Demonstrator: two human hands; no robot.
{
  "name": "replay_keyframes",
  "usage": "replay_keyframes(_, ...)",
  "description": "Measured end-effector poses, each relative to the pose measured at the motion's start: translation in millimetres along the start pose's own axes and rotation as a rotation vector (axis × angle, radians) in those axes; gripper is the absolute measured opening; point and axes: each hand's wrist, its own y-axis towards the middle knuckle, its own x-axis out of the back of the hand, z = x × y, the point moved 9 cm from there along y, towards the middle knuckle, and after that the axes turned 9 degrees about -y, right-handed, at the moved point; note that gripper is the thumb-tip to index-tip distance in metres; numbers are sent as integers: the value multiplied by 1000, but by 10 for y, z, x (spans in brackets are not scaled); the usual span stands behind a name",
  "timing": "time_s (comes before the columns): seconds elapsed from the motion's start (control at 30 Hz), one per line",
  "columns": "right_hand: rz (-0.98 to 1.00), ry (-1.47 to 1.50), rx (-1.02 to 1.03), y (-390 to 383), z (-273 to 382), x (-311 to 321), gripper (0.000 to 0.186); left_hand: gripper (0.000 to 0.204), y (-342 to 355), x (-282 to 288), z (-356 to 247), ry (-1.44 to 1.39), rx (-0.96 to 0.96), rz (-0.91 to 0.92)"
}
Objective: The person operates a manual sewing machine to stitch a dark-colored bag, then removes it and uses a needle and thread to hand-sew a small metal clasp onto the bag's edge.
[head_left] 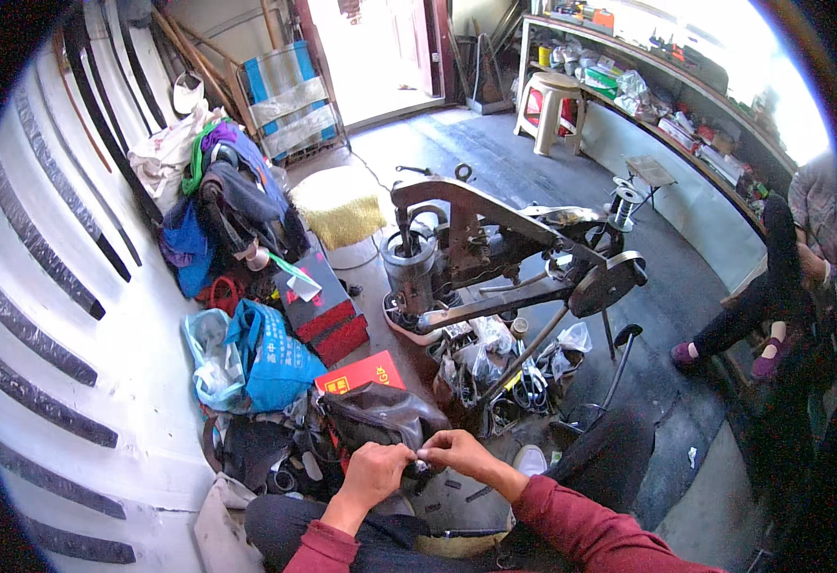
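My left hand [380, 475] and my right hand [460, 453] meet above my lap, their fingertips pinched close together. Between them shows a small pale bit, too small to name. Just beyond the hands lies a dark brown leather bag [385, 413], its near edge close to my fingers. Whether the fingers touch the bag, I cannot make out. A red box [372, 371] with yellow print lies behind the bag. Ahead stands a dark cast-iron hand-cranked machine [495, 229] with a long arm and a wheel.
Blue bags [270, 346] and piled clothes [232, 181] lie along the left wall. Parts in plastic bags [495, 349] sit under the machine. A beige stool [550, 105] stands near a cluttered shelf [686, 134]. At the right sits another person [772, 277]. A gold-topped seat [340, 205] stands ahead.
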Motion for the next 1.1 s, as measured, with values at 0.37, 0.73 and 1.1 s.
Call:
replay_keyframes(0.37, 33, -597, 152, 202, 277, -122, 26, 6, -49, -19, -163, 85, -201, 9)
replay_keyframes(0.73, -182, 311, -138, -41, -190, 64, 18, 13, 66, -83, -314, 103, -252, 64)
replay_keyframes(1.1, -337, -836, 323, 123, 542, 94, 33, 11, 47, -268, -327, 34, -318, 197)
